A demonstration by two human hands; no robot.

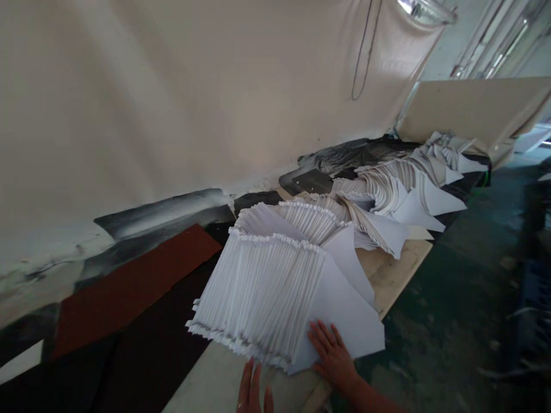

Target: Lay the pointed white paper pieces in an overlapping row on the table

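Now, right hand (333, 355) spread on pleated paper stack (262, 292), left hand (253, 390) open beside it

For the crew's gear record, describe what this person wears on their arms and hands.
Both hands are bare. The left hand shows only its fingers, with no glove or ring visible. The right hand has no glove either, and the right forearm has no sleeve, watch or band in view.
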